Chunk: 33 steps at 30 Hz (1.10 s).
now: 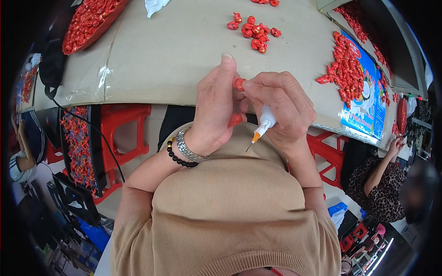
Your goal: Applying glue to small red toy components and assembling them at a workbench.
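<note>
In front of my chest, both hands meet over the table's near edge. My left hand, thumb up, has its fingers curled round a small red glossy piece low in the palm. My right hand pinches another small red piece between thumb and forefinger, where it touches my left fingers. Tucked under the other right fingers is a white needle-tip squeeze bottle, its orange neck and thin needle pointing down to the left. The exact shape of the red pieces is partly hidden by my fingers.
Several loose red figurines lie on the table ahead. A larger pile rests at right on a blue printed sheet. A heaped red tray stands far left. Red stools and a black cable are left; another person sits right.
</note>
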Each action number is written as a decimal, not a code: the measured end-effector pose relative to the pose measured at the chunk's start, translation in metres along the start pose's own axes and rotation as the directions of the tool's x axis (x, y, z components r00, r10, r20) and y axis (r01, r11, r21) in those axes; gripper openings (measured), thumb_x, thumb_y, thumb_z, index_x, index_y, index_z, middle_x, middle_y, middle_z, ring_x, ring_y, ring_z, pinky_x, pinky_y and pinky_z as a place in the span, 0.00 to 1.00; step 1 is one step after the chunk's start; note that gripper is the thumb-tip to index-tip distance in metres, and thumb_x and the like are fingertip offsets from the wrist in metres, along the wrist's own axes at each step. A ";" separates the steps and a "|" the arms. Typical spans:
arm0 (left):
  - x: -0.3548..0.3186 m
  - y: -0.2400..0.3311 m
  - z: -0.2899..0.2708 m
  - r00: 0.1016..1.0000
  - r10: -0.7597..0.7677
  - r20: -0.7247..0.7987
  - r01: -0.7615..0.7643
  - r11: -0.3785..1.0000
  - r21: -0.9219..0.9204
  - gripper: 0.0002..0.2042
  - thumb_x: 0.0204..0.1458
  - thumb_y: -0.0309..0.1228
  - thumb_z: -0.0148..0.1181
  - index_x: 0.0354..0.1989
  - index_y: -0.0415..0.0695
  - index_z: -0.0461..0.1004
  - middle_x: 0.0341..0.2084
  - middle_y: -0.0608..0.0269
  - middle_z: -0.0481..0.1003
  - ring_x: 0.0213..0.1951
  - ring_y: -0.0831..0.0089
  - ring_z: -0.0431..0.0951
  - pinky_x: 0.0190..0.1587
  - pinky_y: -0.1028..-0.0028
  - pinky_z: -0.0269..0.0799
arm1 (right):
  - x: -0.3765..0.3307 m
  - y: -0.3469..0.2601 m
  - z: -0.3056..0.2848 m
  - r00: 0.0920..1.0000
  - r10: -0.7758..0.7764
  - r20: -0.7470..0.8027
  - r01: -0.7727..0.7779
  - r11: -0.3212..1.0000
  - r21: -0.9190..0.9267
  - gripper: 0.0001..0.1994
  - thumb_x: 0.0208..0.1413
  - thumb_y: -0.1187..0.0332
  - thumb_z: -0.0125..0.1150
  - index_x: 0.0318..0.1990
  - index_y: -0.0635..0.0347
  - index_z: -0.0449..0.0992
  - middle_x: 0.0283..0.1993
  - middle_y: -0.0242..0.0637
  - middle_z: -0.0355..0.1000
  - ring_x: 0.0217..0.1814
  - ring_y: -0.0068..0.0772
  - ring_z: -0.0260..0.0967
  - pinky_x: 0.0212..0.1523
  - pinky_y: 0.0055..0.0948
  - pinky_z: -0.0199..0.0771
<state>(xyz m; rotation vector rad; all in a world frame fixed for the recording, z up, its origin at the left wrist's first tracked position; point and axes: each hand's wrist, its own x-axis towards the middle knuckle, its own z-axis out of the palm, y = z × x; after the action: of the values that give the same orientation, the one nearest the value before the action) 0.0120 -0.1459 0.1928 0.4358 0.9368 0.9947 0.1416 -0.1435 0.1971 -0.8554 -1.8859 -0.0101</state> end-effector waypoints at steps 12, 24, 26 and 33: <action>-0.001 -0.007 0.005 0.985 0.168 -0.036 -0.167 0.986 0.017 0.21 0.59 0.49 0.53 0.22 0.47 0.61 0.14 0.71 0.64 0.12 0.85 0.62 0.10 0.84 0.55 | -0.009 0.004 0.000 0.997 -0.063 -0.039 0.065 0.996 0.060 0.10 0.31 0.78 0.68 0.28 0.66 0.78 0.28 0.38 0.73 0.24 0.32 0.70 0.21 0.24 0.69; -0.005 -0.010 0.000 0.950 0.303 0.070 -0.305 0.952 0.020 0.15 0.60 0.42 0.54 0.26 0.48 0.63 0.19 0.72 0.66 0.16 0.86 0.66 0.13 0.85 0.61 | -0.017 0.003 0.001 0.983 0.014 -0.182 0.012 0.990 0.139 0.11 0.29 0.81 0.68 0.27 0.66 0.78 0.28 0.40 0.74 0.25 0.32 0.72 0.22 0.23 0.72; -0.005 -0.011 0.001 0.948 0.303 0.093 -0.306 0.952 0.016 0.14 0.59 0.41 0.55 0.26 0.48 0.62 0.19 0.72 0.67 0.17 0.86 0.66 0.13 0.85 0.61 | -0.018 0.003 -0.002 0.984 -0.016 -0.175 0.035 0.993 0.109 0.11 0.30 0.80 0.69 0.27 0.66 0.78 0.28 0.41 0.74 0.25 0.33 0.72 0.21 0.24 0.72; -0.003 -0.012 0.001 0.904 0.409 0.124 -0.414 0.910 0.017 0.15 0.59 0.37 0.56 0.24 0.48 0.60 0.22 0.70 0.67 0.18 0.87 0.65 0.13 0.85 0.59 | -0.016 0.004 -0.003 0.986 -0.052 -0.161 0.073 0.989 0.132 0.12 0.29 0.78 0.69 0.27 0.67 0.78 0.29 0.43 0.75 0.24 0.35 0.71 0.21 0.25 0.71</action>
<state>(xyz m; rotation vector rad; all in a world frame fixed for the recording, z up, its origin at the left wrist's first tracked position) 0.0181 -0.1549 0.1860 0.7429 0.7738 1.3186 0.1496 -0.1498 0.1842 -0.6812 -1.7430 0.0132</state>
